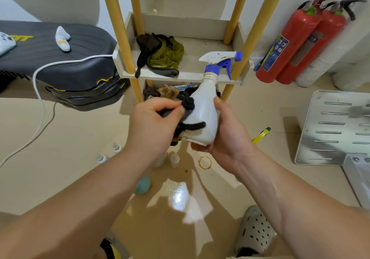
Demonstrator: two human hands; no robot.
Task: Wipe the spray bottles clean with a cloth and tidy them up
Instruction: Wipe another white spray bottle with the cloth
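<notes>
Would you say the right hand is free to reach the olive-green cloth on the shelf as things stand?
Probably not yet. The right hand is wrapped around the spray bottle, so it is occupied. The olive-green cloth lies uncovered on the shelf just beyond, with nothing else blocking the way.

A single head-worn view looks forward and steeply down from above the person's own forearms, which enter from the bottom corners. The wide lens bows the edges. The hands sit close at the centre, the shelf rack [180, 72] just beyond them, the tiled floor [80, 138] below, and the wall with fire extinguishers [300, 44] at upper right.
</notes>
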